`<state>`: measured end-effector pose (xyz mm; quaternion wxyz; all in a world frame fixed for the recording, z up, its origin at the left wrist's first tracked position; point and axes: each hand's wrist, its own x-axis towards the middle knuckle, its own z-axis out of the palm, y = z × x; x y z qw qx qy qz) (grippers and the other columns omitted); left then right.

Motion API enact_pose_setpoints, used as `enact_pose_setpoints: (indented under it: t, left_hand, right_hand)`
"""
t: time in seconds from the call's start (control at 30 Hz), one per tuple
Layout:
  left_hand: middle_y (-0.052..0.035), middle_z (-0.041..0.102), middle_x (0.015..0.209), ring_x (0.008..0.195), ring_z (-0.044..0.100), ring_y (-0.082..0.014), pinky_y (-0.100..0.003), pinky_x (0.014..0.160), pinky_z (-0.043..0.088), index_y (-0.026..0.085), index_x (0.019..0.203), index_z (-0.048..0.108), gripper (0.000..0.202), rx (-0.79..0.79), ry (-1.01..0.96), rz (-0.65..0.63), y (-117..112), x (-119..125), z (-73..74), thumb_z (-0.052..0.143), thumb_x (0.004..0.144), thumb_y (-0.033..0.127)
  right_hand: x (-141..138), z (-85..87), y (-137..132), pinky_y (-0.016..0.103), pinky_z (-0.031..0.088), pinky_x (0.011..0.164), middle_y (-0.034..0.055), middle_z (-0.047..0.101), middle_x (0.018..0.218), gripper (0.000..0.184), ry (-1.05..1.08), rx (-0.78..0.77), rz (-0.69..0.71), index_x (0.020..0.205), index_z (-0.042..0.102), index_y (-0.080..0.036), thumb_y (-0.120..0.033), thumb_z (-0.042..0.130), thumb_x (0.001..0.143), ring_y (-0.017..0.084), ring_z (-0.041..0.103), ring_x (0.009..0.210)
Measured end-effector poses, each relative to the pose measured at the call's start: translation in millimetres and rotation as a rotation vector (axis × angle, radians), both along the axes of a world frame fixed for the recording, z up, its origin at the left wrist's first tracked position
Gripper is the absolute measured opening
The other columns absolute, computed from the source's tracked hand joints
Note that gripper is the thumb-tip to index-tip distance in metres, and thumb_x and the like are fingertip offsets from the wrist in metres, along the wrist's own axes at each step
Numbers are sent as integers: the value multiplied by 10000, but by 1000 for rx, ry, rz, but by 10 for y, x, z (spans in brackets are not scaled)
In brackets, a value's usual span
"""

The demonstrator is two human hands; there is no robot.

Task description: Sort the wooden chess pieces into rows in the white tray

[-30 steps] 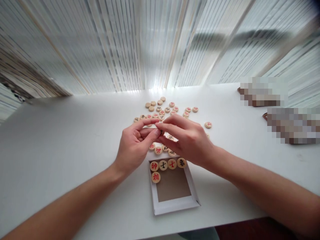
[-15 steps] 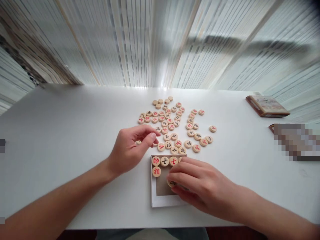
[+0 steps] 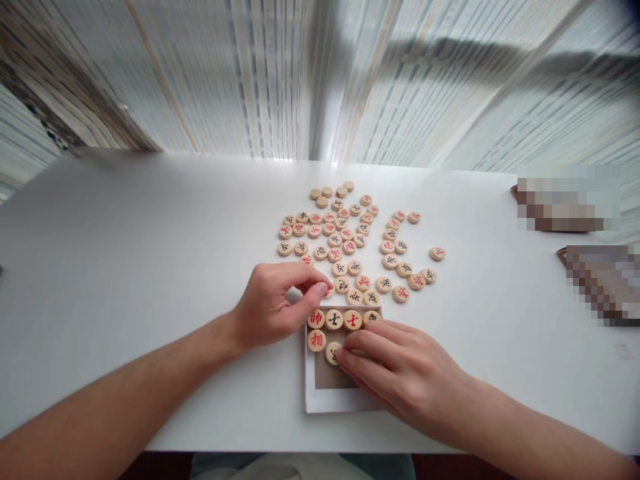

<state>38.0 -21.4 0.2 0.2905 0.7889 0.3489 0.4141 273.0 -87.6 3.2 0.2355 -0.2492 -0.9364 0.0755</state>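
A shallow white box (image 3: 345, 400) with a brown bottom lies near the table's front edge. Along its back wall runs a row of round wooden Chinese chess pieces, with a red-marked piece (image 3: 317, 341) below the leftmost. My right hand (image 3: 400, 360) reaches over the box's right side, its fingers closed on the right edge of a black-marked Chinese chess piece (image 3: 333, 353). My left hand (image 3: 280, 300) hovers at the box's back left corner, thumb and forefinger pinched together. A red-marked piece on the table peeks out beside those fingertips; whether they hold anything is hidden.
Many loose Chinese chess pieces (image 3: 335, 239) lie scattered on the white table (image 3: 150, 253) behind the box, some face down at the back. Two flat box-like objects, partly blurred out, lie on the right, one a brown-edged box (image 3: 560, 223). Striped curtains (image 3: 210, 80) hang behind the table.
My right hand has shifted its piece left in the box, towards the red-marked one, uncovering more of it. My left hand has come nearer the box's back edge. The view has tilted slightly.
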Motion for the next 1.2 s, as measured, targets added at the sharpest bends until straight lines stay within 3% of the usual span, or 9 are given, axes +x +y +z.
enact_pose_setpoints:
  t: [0.37,0.77,1.2]
  left_hand:
    - [-35,816,746,636,745,-156,-234,598,564,184,833,791,193,7,9,-9,13,-1,-30,647,962,170]
    - [-44,809,751,638,737,-135,-205,591,551,133,861,795,162,61,-7,-34,17,-14,-70,660,949,120]
    - [-43,791,727,611,711,-127,-200,562,530,121,853,790,176,42,-2,-49,16,-13,-59,646,954,114]
  right_hand:
    - [-150,-37,-129,406,360,520,35,595,671,270,-5,130,-119,794,762,-119,-143,648,1038,210,482,587]
    - [-114,-63,-107,377,357,553,38,617,706,283,-9,62,-122,967,787,-57,-86,528,1077,197,480,599]
    - [-107,-26,-100,365,362,543,39,617,689,380,-24,75,-114,976,800,-47,-89,446,1106,195,484,581]
